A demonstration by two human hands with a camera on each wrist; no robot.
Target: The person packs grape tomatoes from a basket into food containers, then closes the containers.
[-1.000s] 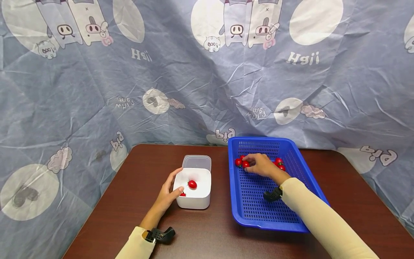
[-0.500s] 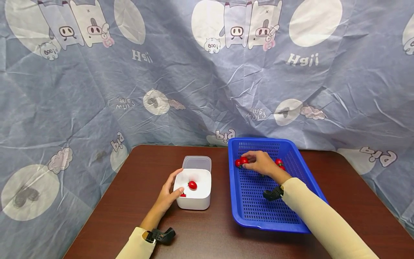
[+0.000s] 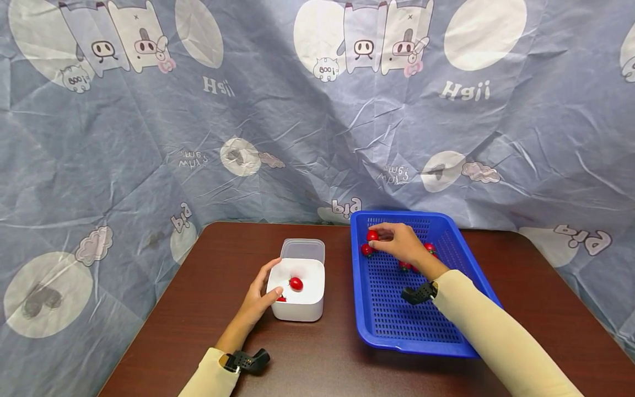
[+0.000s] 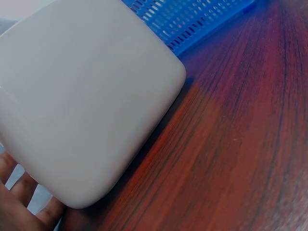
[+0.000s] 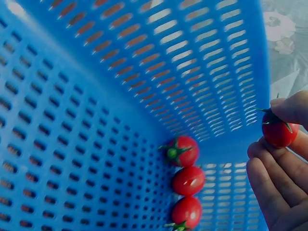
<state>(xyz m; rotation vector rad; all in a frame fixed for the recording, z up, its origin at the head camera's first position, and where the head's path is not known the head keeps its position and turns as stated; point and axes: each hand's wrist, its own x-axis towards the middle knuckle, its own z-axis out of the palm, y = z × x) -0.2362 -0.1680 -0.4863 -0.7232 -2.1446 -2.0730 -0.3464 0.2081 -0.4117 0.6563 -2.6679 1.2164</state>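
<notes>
In the head view my right hand pinches a cherry tomato between thumb and fingers, inside the blue basket near its far left corner. The right wrist view shows that held tomato with its green stem end up, apart from three tomatoes lined up along the basket wall. My left hand grips the left side of a white square box, thumb at the rim. Inside the box lies a tomato; another is partly hidden behind the thumb.
A translucent lid lies behind the white box. More tomatoes rest in the basket under and beyond the right hand. Both containers stand on a dark wooden table, with a patterned cloth hanging behind it.
My right hand has picked up a tomato and raised it slightly, away from the one beside it. The left hand and the white box have stayed put.
</notes>
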